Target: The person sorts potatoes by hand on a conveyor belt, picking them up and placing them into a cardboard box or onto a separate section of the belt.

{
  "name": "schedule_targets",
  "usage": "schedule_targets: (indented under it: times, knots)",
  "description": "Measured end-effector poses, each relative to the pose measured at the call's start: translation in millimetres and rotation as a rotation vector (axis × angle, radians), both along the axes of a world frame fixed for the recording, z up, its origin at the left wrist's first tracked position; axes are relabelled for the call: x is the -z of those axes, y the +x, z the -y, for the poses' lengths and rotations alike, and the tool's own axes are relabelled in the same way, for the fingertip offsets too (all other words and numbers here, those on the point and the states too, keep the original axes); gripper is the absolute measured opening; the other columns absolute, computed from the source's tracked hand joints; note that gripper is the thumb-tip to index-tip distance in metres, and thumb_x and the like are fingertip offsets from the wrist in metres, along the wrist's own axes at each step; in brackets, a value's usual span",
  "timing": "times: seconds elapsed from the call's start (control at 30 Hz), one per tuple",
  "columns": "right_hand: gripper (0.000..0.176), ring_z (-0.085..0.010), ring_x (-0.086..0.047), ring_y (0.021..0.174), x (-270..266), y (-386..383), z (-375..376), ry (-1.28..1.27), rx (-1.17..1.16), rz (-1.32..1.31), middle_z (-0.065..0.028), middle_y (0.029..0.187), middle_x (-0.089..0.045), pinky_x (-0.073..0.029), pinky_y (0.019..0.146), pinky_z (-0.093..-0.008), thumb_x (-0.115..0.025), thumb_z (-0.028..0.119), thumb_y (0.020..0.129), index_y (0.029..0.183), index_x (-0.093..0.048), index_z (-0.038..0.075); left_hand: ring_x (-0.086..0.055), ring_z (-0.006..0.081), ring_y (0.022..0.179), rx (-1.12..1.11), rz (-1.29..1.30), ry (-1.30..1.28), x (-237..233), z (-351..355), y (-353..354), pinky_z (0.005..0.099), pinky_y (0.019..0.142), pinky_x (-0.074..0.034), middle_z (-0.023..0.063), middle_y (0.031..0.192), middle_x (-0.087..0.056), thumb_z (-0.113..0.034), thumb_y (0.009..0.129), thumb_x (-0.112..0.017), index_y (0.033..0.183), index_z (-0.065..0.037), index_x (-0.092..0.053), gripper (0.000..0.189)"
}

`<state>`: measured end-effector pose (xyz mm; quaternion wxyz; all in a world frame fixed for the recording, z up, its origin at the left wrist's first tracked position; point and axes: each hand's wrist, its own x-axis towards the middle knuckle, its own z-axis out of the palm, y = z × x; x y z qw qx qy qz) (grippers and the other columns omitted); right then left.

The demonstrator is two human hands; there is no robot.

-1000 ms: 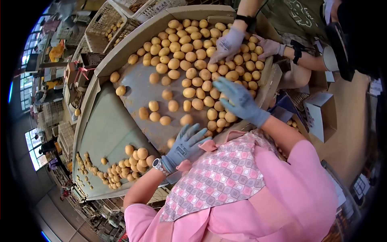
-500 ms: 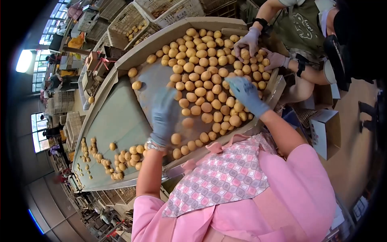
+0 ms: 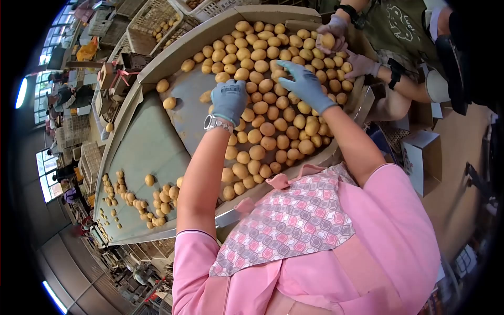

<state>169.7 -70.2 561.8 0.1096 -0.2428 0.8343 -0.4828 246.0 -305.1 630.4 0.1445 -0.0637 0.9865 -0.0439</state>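
Observation:
Many round, yellow-brown potatoes [image 3: 267, 129] lie on a grey sorting table [image 3: 191, 107]. My left hand [image 3: 229, 100], in a blue-grey glove, is curled with knuckles up at the left edge of the potatoes; its fingertips are hidden, and I cannot tell what is in them. A single potato [image 3: 205, 97] lies beside its thumb side. My right hand [image 3: 304, 86], gloved alike, reaches over the middle of the pile with fingers apart. Its thumb and forefinger are close above a potato [image 3: 275, 65].
A co-worker's gloved hand [image 3: 333, 31] holds a potato at the table's far right; their other hand [image 3: 362, 66] rests by the pile. A green belt [image 3: 144, 139] carries more potatoes at left. Crates [image 3: 152, 23] stand behind the rim, an open carton [image 3: 422, 163] at right.
My left hand has moved away from me and right, onto the potatoes. My right hand has shifted forward and left, its fingers spreading. The co-worker's hand has lifted a potato.

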Motion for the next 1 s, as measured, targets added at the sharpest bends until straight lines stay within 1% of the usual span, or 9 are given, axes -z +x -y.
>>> schedule_targets:
  times: [0.17,0.3,0.5,0.57,0.7,0.77,0.9,0.97,1.0]
  knots:
    - [0.036,-0.0120,-0.064,0.089,-8,32,-56,-0.865,0.075,1.099,-0.0053,0.126,-0.066,-0.058,0.084,-0.0240,-0.059,0.024,0.111,0.142,-0.064,0.006,-0.072,0.0344,0.109,-0.089,0.164,0.071,4,7,-25,0.0459,0.092,-0.059,0.0129,0.116,-0.075,-0.032,0.100,-0.065,0.122,-0.019,-0.072,0.027]
    - [0.039,-0.0171,-0.071,0.102,12,57,-75,-0.581,-0.152,0.851,-0.0073,0.130,-0.067,-0.061,0.088,-0.0262,-0.056,0.022,0.112,0.146,-0.060,0.002,-0.073,0.0369,0.107,-0.085,-0.079,0.340,8,27,-14,0.0480,0.089,-0.059,0.0146,0.112,-0.076,-0.034,0.096,-0.069,0.123,-0.017,-0.070,0.032]
    - [0.041,-0.0110,-0.067,0.097,-48,102,-13,-0.661,-0.285,1.083,-0.0064,0.135,-0.067,-0.056,0.076,-0.0238,-0.059,0.031,0.110,0.146,-0.062,0.011,-0.070,0.0129,0.097,-0.232,-0.255,0.922,-51,-7,81,0.0288,0.081,-0.058,0.0074,0.114,-0.074,-0.016,0.093,-0.082,0.137,-0.006,-0.065,0.047]
    - [0.036,-0.0139,-0.066,0.097,-60,102,-4,-0.493,-0.498,1.164,-0.0050,0.136,-0.066,-0.055,0.077,-0.0282,-0.059,0.027,0.108,0.140,-0.065,0.013,-0.071,0.0207,0.108,-0.067,-0.363,0.965,-55,-29,130,0.0342,0.090,-0.058,0.0097,0.126,-0.073,-0.015,0.093,-0.081,0.147,-0.007,-0.061,0.059]
    - [0.023,-0.0209,-0.064,0.104,-79,68,35,-0.007,-1.094,0.484,-0.0034,0.121,-0.070,-0.054,0.081,-0.0375,-0.066,0.018,0.097,0.118,-0.073,0.010,-0.059,0.0373,0.131,0.018,-0.523,0.559,-60,-33,202,0.0489,0.113,-0.045,0.0170,0.145,-0.062,-0.023,0.091,-0.080,0.153,-0.011,-0.057,0.067]
    - [0.023,-0.0207,-0.065,0.100,-61,5,78,-0.299,-1.090,0.225,-0.0035,0.113,-0.070,-0.056,0.080,-0.0373,-0.072,0.019,0.091,0.111,-0.072,0.008,-0.049,0.0425,0.143,0.051,-0.350,0.509,-55,-26,236,0.0530,0.120,-0.038,0.0186,0.157,-0.054,-0.029,0.091,-0.080,0.154,-0.013,-0.057,0.069]
    - [0.055,-0.0083,-0.063,0.094,-98,-69,126,-0.977,-0.497,0.774,-0.0030,0.119,-0.071,-0.053,0.077,-0.0222,-0.067,0.045,0.105,0.147,-0.062,0.010,-0.041,0.0437,0.151,0.124,-0.148,0.446,-48,30,270,0.0563,0.121,-0.036,0.0143,0.162,-0.050,-0.029,0.087,-0.082,0.153,-0.019,-0.058,0.071]
    - [0.041,-0.0203,-0.070,0.098,-121,-41,130,-0.524,-0.369,0.524,-0.0115,0.133,-0.072,-0.060,0.087,-0.0297,-0.066,0.017,0.099,0.138,-0.067,0.007,-0.042,0.0448,0.149,-0.027,-0.248,0.328,-58,52,271,0.0555,0.119,-0.039,0.0143,0.157,-0.053,-0.019,0.088,-0.078,0.144,-0.016,-0.065,0.059]
    - [0.037,-0.0165,-0.069,0.098,-115,-32,123,-0.268,-0.441,0.442,-0.0072,0.125,-0.073,-0.059,0.087,-0.0296,-0.066,0.026,0.102,0.134,-0.071,0.008,-0.047,0.0444,0.145,-0.054,-0.328,0.278,-54,70,270,0.0542,0.117,-0.041,0.0142,0.152,-0.057,-0.016,0.088,-0.076,0.141,-0.015,-0.066,0.053]
